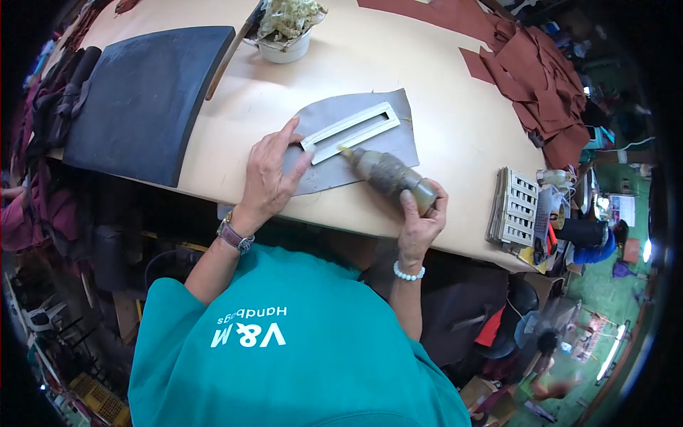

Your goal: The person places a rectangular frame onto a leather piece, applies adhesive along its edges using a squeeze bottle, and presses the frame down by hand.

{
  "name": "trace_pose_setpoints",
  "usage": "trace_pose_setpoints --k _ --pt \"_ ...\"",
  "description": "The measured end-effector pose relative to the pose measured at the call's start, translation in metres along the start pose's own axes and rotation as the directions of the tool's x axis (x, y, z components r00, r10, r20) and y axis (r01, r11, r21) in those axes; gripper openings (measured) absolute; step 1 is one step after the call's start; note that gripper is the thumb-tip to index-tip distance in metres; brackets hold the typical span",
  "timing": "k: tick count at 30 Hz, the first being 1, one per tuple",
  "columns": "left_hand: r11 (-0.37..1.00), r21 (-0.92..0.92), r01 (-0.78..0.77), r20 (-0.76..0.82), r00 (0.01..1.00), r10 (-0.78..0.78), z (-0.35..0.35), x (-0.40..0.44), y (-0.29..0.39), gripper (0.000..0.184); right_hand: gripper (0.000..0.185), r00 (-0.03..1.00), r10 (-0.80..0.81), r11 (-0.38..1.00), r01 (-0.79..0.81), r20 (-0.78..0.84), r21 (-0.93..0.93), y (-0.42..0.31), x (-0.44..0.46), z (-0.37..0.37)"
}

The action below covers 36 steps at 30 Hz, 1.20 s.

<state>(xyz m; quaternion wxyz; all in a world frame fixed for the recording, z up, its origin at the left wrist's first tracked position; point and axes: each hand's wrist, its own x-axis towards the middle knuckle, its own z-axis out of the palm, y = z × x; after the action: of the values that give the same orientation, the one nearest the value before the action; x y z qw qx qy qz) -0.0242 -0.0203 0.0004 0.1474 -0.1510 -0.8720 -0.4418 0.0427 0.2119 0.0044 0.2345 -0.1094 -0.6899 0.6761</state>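
My right hand (421,222) is wrapped around the base of a grimy squeeze bottle (388,174), tilted so its yellowish nozzle meets or hovers at the near edge of a pale slotted frame (356,131); whether it touches I cannot tell. That frame, long and narrow, lies slantwise on a grey sheet of material (402,128). With fingers apart, my left hand (269,171) rests at the frame's left end, the thumb and a fingertip against it. Part of the sheet is hidden under this hand and the bottle.
A large dark board (142,99) lies on the left of the table, a stick (228,60) along its edge. Behind stands a white pot (284,48) with crusted yellowish stuff. Reddish-brown pieces (537,85) heap at the far right; slotted pale frames (516,206) stack near the right edge.
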Motion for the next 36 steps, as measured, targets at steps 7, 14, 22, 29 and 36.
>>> trace_pose_setpoints --k 7,14,22,29,36 --pt "0.996 -0.093 0.016 0.004 1.0 -0.016 -0.001 0.0 -0.004 0.046 0.042 0.987 0.112 0.968 -0.134 0.114 0.211 -0.006 -0.021 0.014" --pt "1.0 -0.012 0.026 0.001 1.0 -0.026 0.002 -0.001 -0.003 0.052 0.035 0.975 0.199 0.834 -0.115 -0.099 0.539 -0.013 0.017 -0.021" --pt "1.0 -0.011 0.014 0.042 0.999 -0.014 0.0 0.001 -0.002 0.062 0.025 0.99 -0.122 0.882 0.142 0.074 -0.449 -0.014 0.033 -0.067" --pt "1.0 0.0 0.001 0.055 0.998 -0.001 -0.001 0.001 -0.001 0.062 0.02 0.945 -0.113 0.644 0.306 0.308 -0.701 -0.052 0.093 0.009" --pt "1.0 -0.001 -0.003 0.085 0.996 0.003 -0.001 0.001 -0.002 0.062 0.023 0.888 0.116 0.261 0.406 0.446 -0.876 -0.035 0.115 0.067"
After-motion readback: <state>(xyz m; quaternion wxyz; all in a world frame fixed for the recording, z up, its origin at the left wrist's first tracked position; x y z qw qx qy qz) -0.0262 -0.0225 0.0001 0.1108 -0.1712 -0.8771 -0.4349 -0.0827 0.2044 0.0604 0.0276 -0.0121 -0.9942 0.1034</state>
